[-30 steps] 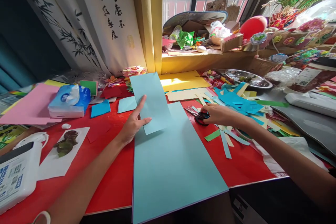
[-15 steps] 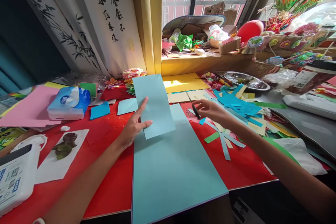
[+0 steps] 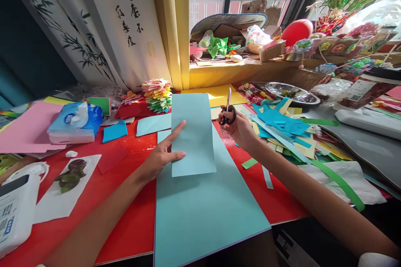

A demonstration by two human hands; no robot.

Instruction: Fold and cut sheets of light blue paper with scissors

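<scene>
My left hand grips the left edge of a light blue rectangle of paper, thumb and forefinger lying over its face. The paper is held up above a larger light blue sheet that overhangs the front table edge. To the right of the held paper, my right hand has its fingers in the black handles of a pair of scissors. The blades point upward and look closed, apart from the paper.
Cut paper strips lie heaped on the right, near a metal bowl. At the left are a tissue pack, pink paper and a white device. A stack of folded coloured paper stands behind, on the red tabletop.
The held paper has turned more upright and moved slightly right. My right hand has swung the scissors from pointing up-left to upright. Several strips near it have shifted or left view.
</scene>
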